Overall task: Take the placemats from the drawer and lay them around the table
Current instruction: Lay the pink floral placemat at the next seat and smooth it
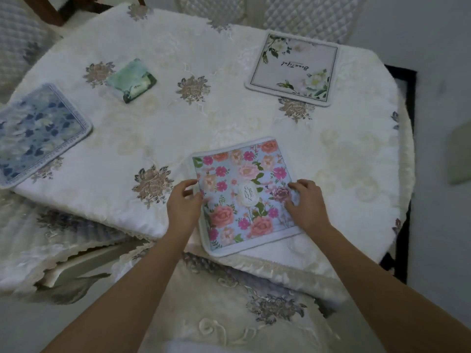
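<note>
Pink-and-blue flowered placemat is lying flat at the near edge of the cloth-covered worktop. The left hand is pinching its left border, thumb on top and fingers curled at the edge. The right hand is resting on its right side, fingers loosely bent and apart, tips touching the print. A blue placemat is lying at the left, a white placemat at the far right.

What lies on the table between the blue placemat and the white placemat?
In the head view, a small green packet and a sewn flower of the tablecloth lie between the blue placemat and the white placemat.
</note>
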